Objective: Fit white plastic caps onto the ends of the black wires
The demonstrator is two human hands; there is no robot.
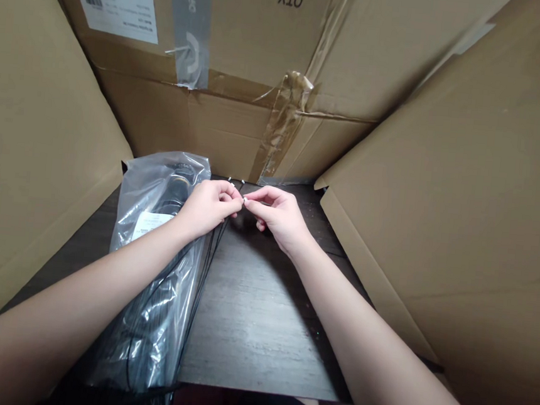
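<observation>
Above the dark table, my left hand (210,205) and my right hand (279,214) meet fingertip to fingertip. A small white connector (245,201) sits between them, pinched by the thumb and index finger of my right hand. My left fingers are closed on a thin black cable, partly hidden by the fingers. Several thin black cables (204,279) run from under my left hand toward the front edge. Small white cable ends (243,182) show just beyond the fingers. Under my left forearm lies a clear plastic bag (156,318) with dark contents and a white label (151,223).
A large taped cardboard box (230,120) stands behind the table. Cardboard panels rise on the left (33,144) and right (463,200). The dark wooden table (259,327) ends at a front edge close to my body.
</observation>
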